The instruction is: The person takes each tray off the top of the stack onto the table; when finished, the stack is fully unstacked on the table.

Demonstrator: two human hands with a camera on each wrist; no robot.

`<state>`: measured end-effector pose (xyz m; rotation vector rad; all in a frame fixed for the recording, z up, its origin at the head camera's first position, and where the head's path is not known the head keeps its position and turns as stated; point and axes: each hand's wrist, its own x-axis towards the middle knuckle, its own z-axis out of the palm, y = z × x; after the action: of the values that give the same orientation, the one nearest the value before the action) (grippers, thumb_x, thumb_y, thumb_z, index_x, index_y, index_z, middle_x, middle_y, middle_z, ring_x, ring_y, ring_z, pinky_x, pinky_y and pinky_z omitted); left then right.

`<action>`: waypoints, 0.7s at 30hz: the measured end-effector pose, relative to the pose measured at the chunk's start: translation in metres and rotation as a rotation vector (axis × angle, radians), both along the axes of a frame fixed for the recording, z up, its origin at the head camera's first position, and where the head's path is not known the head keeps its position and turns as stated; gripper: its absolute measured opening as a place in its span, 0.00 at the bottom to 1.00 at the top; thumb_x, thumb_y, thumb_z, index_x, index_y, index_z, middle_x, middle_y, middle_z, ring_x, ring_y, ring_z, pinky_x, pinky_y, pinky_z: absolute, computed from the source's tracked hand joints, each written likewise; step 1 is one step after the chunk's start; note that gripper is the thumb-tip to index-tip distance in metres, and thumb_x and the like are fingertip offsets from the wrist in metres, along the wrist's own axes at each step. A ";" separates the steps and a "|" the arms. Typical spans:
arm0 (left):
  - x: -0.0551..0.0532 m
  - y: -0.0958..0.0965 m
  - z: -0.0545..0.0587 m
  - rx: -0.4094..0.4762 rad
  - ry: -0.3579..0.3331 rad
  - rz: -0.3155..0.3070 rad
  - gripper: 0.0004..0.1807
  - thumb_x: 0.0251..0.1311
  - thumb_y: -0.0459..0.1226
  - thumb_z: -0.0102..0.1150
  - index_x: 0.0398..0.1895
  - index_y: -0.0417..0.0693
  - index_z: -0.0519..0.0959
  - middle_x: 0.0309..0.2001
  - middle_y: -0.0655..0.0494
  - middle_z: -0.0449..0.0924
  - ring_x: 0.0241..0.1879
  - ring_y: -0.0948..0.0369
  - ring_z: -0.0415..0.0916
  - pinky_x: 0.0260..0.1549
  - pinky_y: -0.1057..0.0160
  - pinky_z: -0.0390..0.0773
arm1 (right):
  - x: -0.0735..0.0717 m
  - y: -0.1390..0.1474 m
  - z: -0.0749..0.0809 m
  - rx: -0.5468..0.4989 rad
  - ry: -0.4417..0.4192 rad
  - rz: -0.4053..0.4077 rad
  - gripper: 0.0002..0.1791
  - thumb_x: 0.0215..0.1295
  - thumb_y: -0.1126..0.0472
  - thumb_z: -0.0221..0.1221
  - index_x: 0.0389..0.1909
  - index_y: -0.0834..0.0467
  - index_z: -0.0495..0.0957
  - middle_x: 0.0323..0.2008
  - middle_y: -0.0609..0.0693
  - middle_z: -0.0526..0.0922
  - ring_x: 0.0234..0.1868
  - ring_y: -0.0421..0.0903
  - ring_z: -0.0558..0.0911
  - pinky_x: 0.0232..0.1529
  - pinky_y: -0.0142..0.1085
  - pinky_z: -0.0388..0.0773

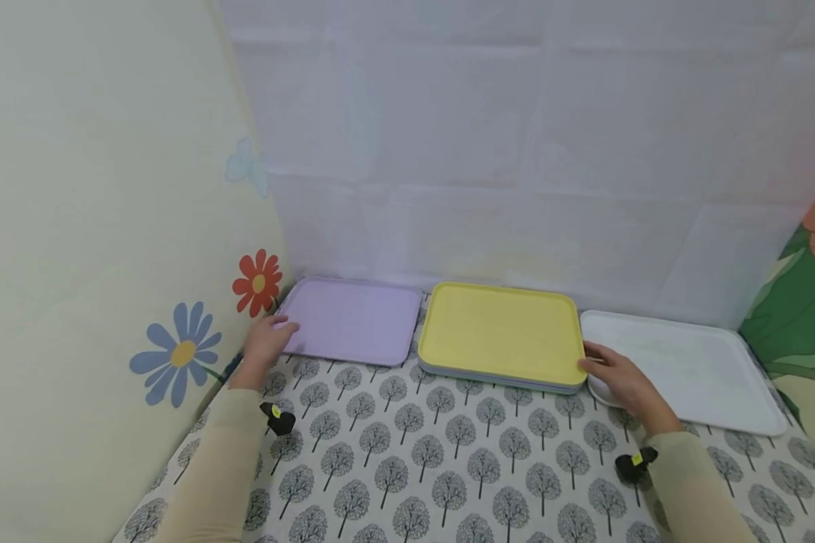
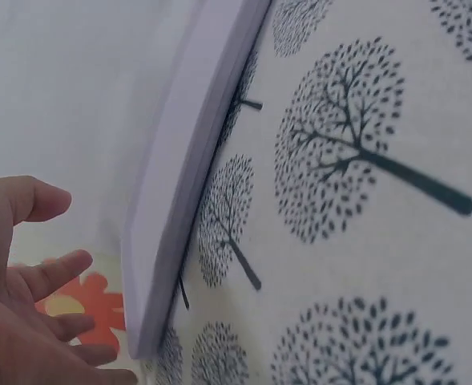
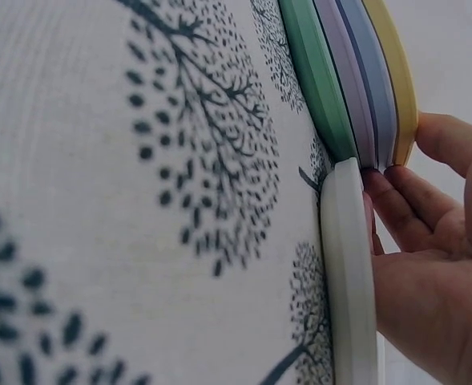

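A lilac tray lies flat at the back left. Beside its left edge is my left hand; in the left wrist view, the fingers are spread and look apart from the tray. In the middle sits a stack topped by a yellow tray. Below it, the right wrist view shows a blue tray, a lilac tray and a green tray. My right hand pinches the yellow tray at its right front corner, thumb on top and fingertips at the edge.
A white tray lies at the right, partly behind my right hand. The tablecloth has a tree print. Behind the trays rises a pale sheet, and a flower-painted wall borders the left.
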<state>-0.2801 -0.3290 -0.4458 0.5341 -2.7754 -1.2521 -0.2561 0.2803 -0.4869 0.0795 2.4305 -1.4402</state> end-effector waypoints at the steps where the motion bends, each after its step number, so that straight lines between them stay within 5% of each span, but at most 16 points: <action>1: 0.000 0.004 0.001 -0.030 0.022 -0.006 0.33 0.72 0.45 0.51 0.71 0.32 0.66 0.72 0.29 0.60 0.71 0.36 0.58 0.68 0.39 0.64 | 0.000 0.000 0.000 0.005 -0.007 -0.006 0.48 0.73 0.38 0.55 0.81 0.59 0.48 0.79 0.64 0.52 0.78 0.66 0.48 0.74 0.65 0.44; 13: -0.012 0.061 0.005 -0.061 0.126 -0.201 0.28 0.71 0.43 0.53 0.68 0.34 0.71 0.70 0.32 0.66 0.71 0.37 0.60 0.70 0.41 0.62 | -0.003 -0.004 0.001 0.007 -0.060 -0.050 0.46 0.73 0.38 0.55 0.81 0.56 0.49 0.79 0.62 0.52 0.79 0.66 0.47 0.74 0.66 0.40; 21: -0.014 0.100 0.004 0.049 0.078 -0.256 0.29 0.71 0.45 0.54 0.70 0.40 0.70 0.71 0.39 0.66 0.69 0.42 0.64 0.66 0.42 0.68 | -0.006 -0.004 0.000 0.005 -0.069 -0.055 0.47 0.72 0.38 0.56 0.81 0.55 0.48 0.79 0.61 0.51 0.79 0.66 0.47 0.74 0.67 0.39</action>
<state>-0.2940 -0.2292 -0.4414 0.1298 -2.8223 -1.3568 -0.2622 0.2758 -0.4867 0.1951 2.3936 -1.4305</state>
